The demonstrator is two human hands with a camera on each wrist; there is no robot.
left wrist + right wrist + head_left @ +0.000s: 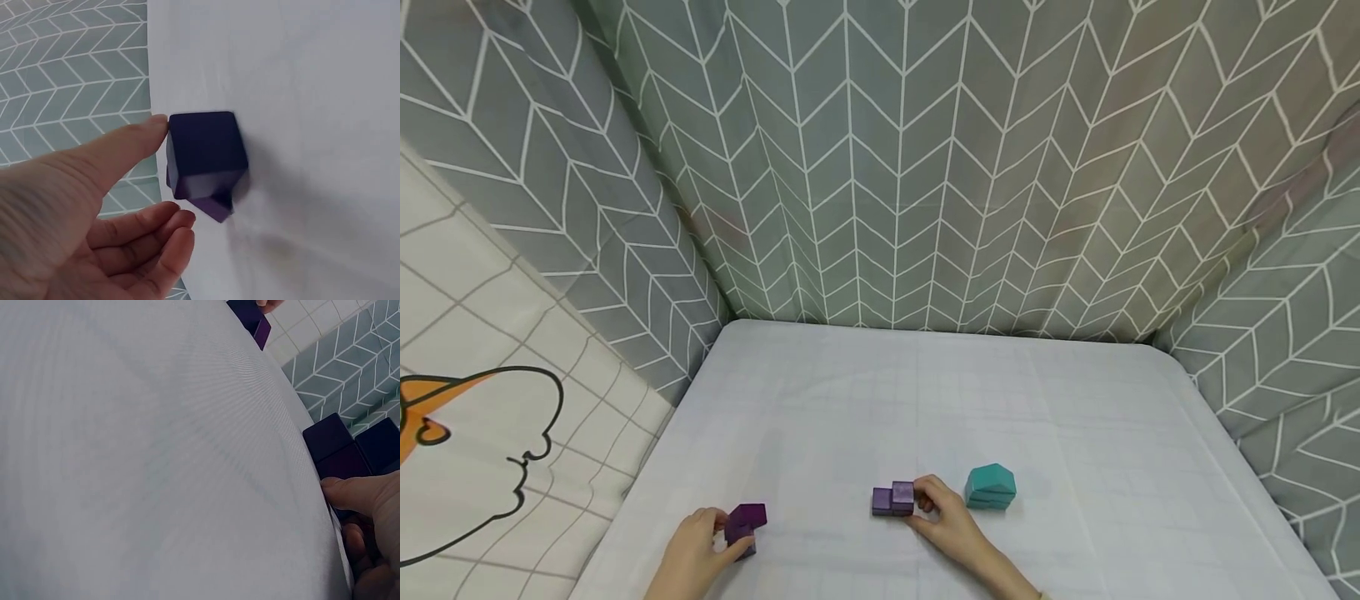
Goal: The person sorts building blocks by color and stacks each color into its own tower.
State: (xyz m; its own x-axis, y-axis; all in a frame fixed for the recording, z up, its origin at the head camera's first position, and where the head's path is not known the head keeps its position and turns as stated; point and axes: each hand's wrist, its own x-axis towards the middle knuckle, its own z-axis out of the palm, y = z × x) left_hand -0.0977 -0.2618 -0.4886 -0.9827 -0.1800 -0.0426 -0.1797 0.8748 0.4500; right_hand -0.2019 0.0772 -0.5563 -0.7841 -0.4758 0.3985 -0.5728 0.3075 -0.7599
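Observation:
My left hand grips a dark purple block piece at the near left of the table, thumb on one side and fingers on the other. In the left wrist view the thumb touches a corner of that piece's dark square face. Near the middle, my right hand pinches the right end of a lighter purple stepped block piece, which looks made of cubes. The right wrist view shows the thumb against several dark cube faces. To the right of this hand stands a teal block with a peaked top, untouched.
A white cloth covers the table. Grey curtains with white chevron lines hang behind it and on both sides. At the left hangs a white gridded cloth with a cartoon outline.

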